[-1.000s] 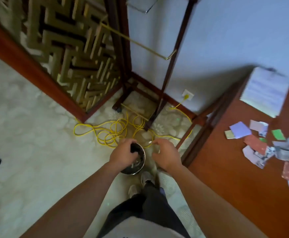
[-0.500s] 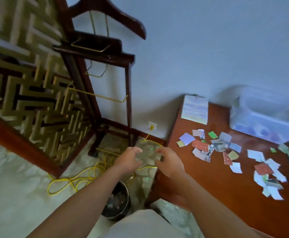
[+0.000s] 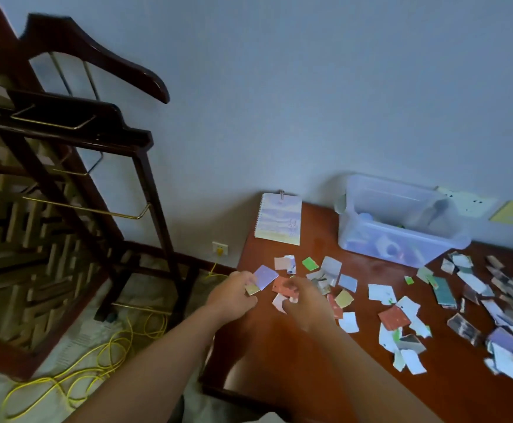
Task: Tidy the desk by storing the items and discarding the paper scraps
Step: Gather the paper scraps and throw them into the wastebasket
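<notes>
On the left of the desk [image 3: 279, 361], paper scraps [image 3: 380, 293] are touched by the curled left hand [image 3: 234, 296] and right hand [image 3: 305, 303], grip hidden; most scraps and the spiral notebook [image 3: 278, 219] are left.

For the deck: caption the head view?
Left hand and right hand over paper scraps on wooden desk, storage bin behind.

Both my bare forearms are stretching forward side by side; my left hand [image 3: 232, 296] is curling its fingers inward, my right hand [image 3: 305, 303] is arching knuckles-up, fingers bent down, grip unclear.
</notes>
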